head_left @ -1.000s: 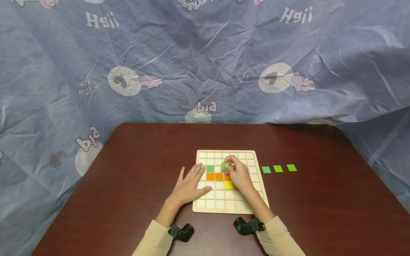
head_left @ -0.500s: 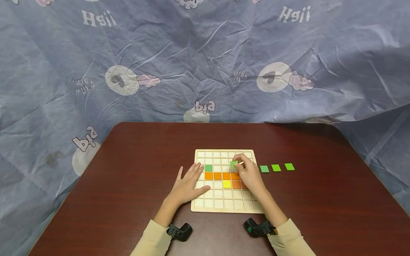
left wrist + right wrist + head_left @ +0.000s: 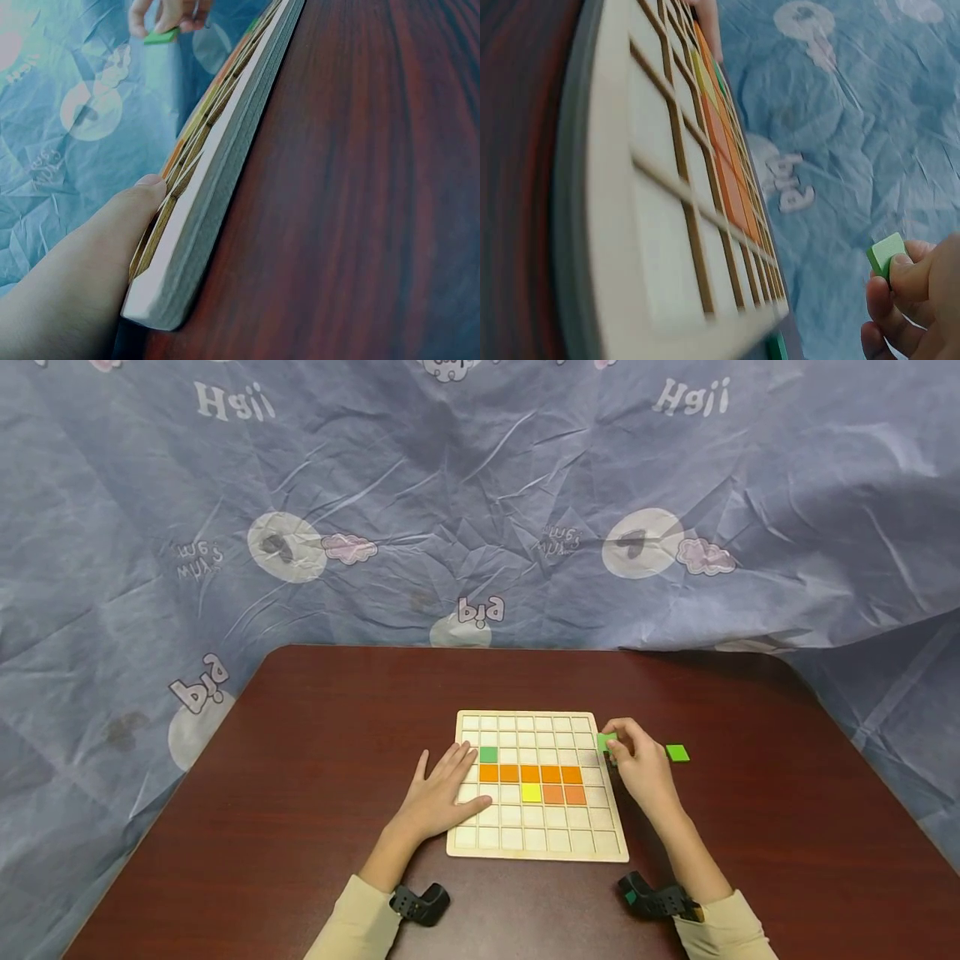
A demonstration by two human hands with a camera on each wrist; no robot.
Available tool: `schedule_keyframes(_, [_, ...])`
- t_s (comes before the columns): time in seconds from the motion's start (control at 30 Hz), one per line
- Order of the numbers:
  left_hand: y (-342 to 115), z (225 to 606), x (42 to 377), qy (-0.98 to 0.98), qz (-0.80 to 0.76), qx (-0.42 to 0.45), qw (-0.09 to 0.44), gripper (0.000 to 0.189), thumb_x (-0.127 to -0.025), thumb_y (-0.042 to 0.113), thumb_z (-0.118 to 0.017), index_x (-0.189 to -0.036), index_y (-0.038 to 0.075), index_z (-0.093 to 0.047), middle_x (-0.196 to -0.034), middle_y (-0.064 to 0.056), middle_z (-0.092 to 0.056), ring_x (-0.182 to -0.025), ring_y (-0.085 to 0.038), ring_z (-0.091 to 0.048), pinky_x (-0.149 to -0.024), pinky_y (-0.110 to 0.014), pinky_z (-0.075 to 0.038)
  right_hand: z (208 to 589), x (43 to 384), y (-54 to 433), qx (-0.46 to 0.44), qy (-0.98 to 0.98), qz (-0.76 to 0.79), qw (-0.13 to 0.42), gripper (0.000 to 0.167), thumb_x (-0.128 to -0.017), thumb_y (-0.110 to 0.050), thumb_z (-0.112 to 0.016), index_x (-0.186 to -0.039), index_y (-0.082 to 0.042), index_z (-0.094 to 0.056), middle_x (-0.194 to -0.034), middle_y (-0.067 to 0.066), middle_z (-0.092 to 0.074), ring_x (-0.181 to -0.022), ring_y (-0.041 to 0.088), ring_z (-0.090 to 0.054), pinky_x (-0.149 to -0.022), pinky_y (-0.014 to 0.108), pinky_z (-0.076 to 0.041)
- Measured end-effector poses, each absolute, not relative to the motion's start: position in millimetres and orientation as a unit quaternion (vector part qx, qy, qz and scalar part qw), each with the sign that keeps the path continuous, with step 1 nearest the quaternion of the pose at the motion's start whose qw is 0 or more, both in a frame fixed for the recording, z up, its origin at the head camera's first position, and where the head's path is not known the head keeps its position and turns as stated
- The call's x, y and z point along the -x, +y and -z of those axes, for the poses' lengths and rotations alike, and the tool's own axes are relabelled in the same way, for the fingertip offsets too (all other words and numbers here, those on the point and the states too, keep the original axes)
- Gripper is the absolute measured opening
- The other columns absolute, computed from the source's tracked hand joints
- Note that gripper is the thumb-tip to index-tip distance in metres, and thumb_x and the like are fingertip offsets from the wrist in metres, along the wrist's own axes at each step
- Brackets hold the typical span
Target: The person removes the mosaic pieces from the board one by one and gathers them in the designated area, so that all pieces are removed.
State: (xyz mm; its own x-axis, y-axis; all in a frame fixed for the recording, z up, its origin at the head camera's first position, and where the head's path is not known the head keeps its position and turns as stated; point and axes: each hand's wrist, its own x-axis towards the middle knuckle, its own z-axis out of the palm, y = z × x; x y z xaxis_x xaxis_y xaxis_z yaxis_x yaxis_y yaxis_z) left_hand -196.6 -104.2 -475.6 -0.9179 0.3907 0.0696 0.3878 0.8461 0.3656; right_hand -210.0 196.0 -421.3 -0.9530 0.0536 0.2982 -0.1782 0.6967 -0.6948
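My left hand (image 3: pixel 437 799) rests with straight fingers on the left edge of a wooden grid board (image 3: pixel 536 853). In the left wrist view its thumb (image 3: pixel 142 202) lies on the board's edge. Between thumb and fingers my right hand (image 3: pixel 645 770) pinches a light green square tile (image 3: pixel 886 253), raised at the board's right edge. On the board sit a darker green tile (image 3: pixel 488 755), a row of orange tiles (image 3: pixel 529 773), a yellow tile (image 3: pixel 531 792) and two paler orange tiles (image 3: pixel 564 795).
Right of my right hand, a bright green tile (image 3: pixel 677 752) lies on the dark red wooden table (image 3: pixel 360 710). The hand covers the table spots just left of it. A grey-blue printed cloth (image 3: pixel 420 485) hangs behind the table's far edge.
My right hand has moved right with the green tile, from over the board's middle to its right edge, uncovering the orange tiles. The left hand has stayed in place.
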Motion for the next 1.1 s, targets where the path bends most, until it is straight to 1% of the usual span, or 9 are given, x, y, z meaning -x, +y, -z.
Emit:
schedule_keyframes(0.1, [-105.0, 475.3, 196.1, 0.960, -0.192, -0.203, 0.005, 0.080, -0.084, 0.065, -0.039, -0.147, 0.020, -0.019, -0.154, 0.003, -0.015, -0.142, -0.013, -0.012, -0.111, -0.054, 0.001, 421.2, 210.7, 210.8, -0.019, -0.912, -0.379, 0.158, 0.011, -0.089, -0.008, -0.055, -0.100, -0.010, -0.056, -0.079, 0.012, -0.061, -0.066, 0.017, -0.058, -0.053, 0.023, -0.040])
schedule_keyframes(0.17, [-104.7, 475.0, 196.4, 0.961, -0.190, -0.202, 0.007, 0.080, -0.084, 0.065, -0.039, -0.147, 0.020, -0.018, -0.154, 0.004, -0.014, -0.142, -0.013, -0.012, -0.111, -0.053, 0.002, 420.1, 211.2, 220.7, -0.005, -0.911, -0.377, 0.164, 0.012, -0.089, -0.008, -0.055, -0.101, -0.010, -0.056, -0.083, 0.011, -0.062, -0.064, 0.011, -0.058, -0.053, 0.022, -0.041])
schedule_keyframes(0.33, [-104.3, 475.2, 197.3, 0.961, -0.189, -0.202, 0.006, 0.080, -0.084, 0.065, -0.039, -0.147, 0.020, -0.018, -0.154, 0.004, -0.014, -0.142, -0.012, -0.011, -0.111, -0.053, 0.002, 418.4, 213.0, 243.7, 0.025, -0.910, -0.372, 0.183, 0.013, -0.090, -0.007, -0.054, -0.102, -0.010, -0.057, -0.087, 0.009, -0.060, -0.061, -0.005, -0.053, -0.053, 0.019, -0.040])
schedule_keyframes(0.47, [-104.3, 474.4, 196.6, 0.961, -0.189, -0.201, 0.009, 0.080, -0.084, 0.066, -0.038, -0.147, 0.020, -0.017, -0.154, 0.004, -0.014, -0.142, -0.012, -0.011, -0.111, -0.053, 0.003, 420.4, 214.1, 260.9, 0.039, -0.907, -0.367, 0.200, 0.014, -0.090, -0.006, -0.054, -0.103, -0.008, -0.057, -0.087, 0.007, -0.060, -0.060, -0.009, -0.051, -0.051, 0.016, -0.039])
schedule_keyframes(0.63, [-105.1, 473.5, 195.9, 0.961, -0.189, -0.201, 0.013, 0.080, -0.084, 0.066, -0.038, -0.147, 0.021, -0.017, -0.154, 0.004, -0.013, -0.142, -0.012, -0.011, -0.111, -0.053, 0.003, 426.2, 216.9, 277.2, 0.078, -0.903, -0.368, 0.208, 0.015, -0.091, -0.008, -0.053, -0.105, -0.010, -0.059, -0.087, 0.001, -0.058, -0.060, -0.012, -0.047, -0.051, 0.015, -0.037])
schedule_keyframes(0.73, [-105.9, 473.9, 196.1, 0.961, -0.191, -0.201, 0.010, 0.080, -0.084, 0.066, -0.039, -0.147, 0.021, -0.018, -0.154, 0.004, -0.014, -0.142, -0.013, -0.011, -0.111, -0.053, 0.002, 430.7, 218.6, 283.3, 0.094, -0.902, -0.369, 0.204, 0.017, -0.092, -0.010, -0.051, -0.107, -0.010, -0.059, -0.092, 0.003, -0.058, -0.062, -0.013, -0.046, -0.053, 0.015, -0.037])
schedule_keyframes(0.83, [-105.9, 475.1, 196.4, 0.960, -0.194, -0.201, 0.008, 0.080, -0.084, 0.065, -0.039, -0.147, 0.021, -0.018, -0.154, 0.004, -0.014, -0.142, -0.013, -0.012, -0.111, -0.054, 0.002, 435.4, 219.0, 289.0, 0.107, -0.901, -0.368, 0.203, 0.019, -0.093, -0.012, -0.049, -0.110, -0.009, -0.058, -0.100, 0.008, -0.058, -0.064, -0.017, -0.041, -0.057, 0.017, -0.036])
schedule_keyframes(0.93, [-105.4, 476.2, 196.6, 0.961, -0.192, -0.201, 0.011, 0.080, -0.084, 0.067, -0.038, -0.147, 0.022, -0.017, -0.154, 0.005, -0.013, -0.142, -0.012, -0.010, -0.111, -0.053, 0.003, 440.7, 218.1, 295.2, 0.118, -0.900, -0.368, 0.201, 0.022, -0.094, -0.013, -0.046, -0.113, -0.008, -0.057, -0.108, 0.013, -0.055, -0.068, -0.019, -0.034, -0.064, 0.023, -0.035])
schedule_keyframes(1.1, [-105.1, 476.5, 196.8, 0.961, -0.191, -0.200, 0.011, 0.080, -0.084, 0.067, -0.037, -0.147, 0.023, -0.017, -0.154, 0.006, -0.012, -0.142, -0.010, -0.009, -0.111, -0.052, 0.004, 448.8, 217.0, 304.3, 0.135, -0.901, -0.366, 0.191, 0.027, -0.094, -0.012, -0.042, -0.117, -0.007, -0.055, -0.113, 0.017, -0.052, -0.072, -0.017, -0.028, -0.068, 0.029, -0.033])
